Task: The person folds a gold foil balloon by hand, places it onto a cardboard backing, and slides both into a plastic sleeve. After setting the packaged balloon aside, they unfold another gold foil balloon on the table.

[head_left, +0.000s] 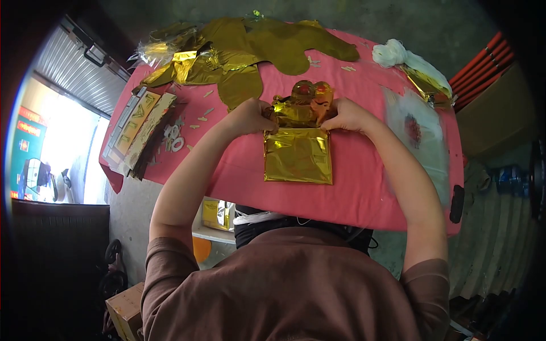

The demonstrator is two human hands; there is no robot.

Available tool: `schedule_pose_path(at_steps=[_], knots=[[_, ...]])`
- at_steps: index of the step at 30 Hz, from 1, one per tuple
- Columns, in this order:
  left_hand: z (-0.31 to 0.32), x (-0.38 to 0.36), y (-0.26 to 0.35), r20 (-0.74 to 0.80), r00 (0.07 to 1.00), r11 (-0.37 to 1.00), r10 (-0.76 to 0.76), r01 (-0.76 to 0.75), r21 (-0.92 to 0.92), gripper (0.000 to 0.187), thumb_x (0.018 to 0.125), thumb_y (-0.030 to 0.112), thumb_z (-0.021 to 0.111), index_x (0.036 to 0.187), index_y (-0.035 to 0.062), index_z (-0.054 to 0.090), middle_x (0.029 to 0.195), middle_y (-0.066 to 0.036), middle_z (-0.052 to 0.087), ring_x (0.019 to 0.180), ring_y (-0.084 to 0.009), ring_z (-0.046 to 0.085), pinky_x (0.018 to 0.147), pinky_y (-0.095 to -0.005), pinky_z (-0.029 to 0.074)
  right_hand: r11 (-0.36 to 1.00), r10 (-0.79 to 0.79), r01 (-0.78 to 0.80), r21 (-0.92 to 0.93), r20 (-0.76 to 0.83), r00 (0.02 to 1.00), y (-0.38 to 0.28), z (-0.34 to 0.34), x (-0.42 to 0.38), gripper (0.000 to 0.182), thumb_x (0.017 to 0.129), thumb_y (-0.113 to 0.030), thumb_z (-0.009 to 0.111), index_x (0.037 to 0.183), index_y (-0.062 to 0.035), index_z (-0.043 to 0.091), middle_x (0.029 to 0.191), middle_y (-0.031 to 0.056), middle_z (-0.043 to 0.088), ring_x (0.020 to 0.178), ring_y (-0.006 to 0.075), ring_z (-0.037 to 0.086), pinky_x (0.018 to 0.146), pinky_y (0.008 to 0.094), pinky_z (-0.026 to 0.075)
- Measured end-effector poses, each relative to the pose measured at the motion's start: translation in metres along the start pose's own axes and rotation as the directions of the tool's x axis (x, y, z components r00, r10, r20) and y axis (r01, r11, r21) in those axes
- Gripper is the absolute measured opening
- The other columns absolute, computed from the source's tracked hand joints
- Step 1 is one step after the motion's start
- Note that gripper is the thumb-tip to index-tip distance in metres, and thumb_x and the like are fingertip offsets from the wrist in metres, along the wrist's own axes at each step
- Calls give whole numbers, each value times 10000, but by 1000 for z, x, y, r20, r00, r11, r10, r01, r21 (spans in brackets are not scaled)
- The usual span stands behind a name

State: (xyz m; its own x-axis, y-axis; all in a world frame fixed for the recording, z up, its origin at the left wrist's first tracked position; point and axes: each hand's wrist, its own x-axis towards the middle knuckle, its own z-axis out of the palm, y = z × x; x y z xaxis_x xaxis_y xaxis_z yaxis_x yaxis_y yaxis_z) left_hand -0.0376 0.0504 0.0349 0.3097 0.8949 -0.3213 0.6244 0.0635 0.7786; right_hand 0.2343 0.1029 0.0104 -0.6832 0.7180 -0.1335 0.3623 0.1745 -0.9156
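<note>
A piece of folded gold foil (298,158) lies flat in a near square in front of me on the pink cloth. My left hand (252,117) pinches the crumpled upper part of this foil at its left side. On the opposite side, my right hand (348,116) grips it with thumb and fingers closed. Between and just beyond both hands sits a shiny bundle (313,92) with rounded, see-through orange and reddish parts. Whether it is joined to the foil is hard to make out.
Large flat gold foil shapes (278,45) spread over the table's far side. Printed cards (136,131) are stacked at left, beside white rings (173,139) and scattered pale strips. At right are a white string bundle (391,53) and clear plastic bags (418,136) on the pink cloth (239,182).
</note>
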Motion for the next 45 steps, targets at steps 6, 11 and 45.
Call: schedule_pose_path(at_steps=[6,11,45], knots=[[5,-3,-10,-95,970,974,226,-226,4,191,669,169,746,735,29,635,638,-13,599,550,-93,539,502,-256,432,925,373,-367,100,-52,926,-16,3,-10,238,693,-52,707,912,26,656,776,28,652,692,91,575,650,240,462],[-5,-8,11,43,995,993,-95,98,-69,207,709,198,744,802,24,681,630,-25,614,530,-82,531,473,-238,426,997,65,-62,35,-98,993,10,9,-5,223,734,-48,715,945,1,662,805,3,641,678,53,554,577,204,435],[35,-67,8,81,692,551,718,-635,542,306,599,82,687,886,56,585,1039,-93,588,1039,-306,531,908,-406,434,24,-642,416,-909,305,704,-26,53,-52,80,750,-184,546,744,-144,477,756,6,456,701,156,503,567,279,431]])
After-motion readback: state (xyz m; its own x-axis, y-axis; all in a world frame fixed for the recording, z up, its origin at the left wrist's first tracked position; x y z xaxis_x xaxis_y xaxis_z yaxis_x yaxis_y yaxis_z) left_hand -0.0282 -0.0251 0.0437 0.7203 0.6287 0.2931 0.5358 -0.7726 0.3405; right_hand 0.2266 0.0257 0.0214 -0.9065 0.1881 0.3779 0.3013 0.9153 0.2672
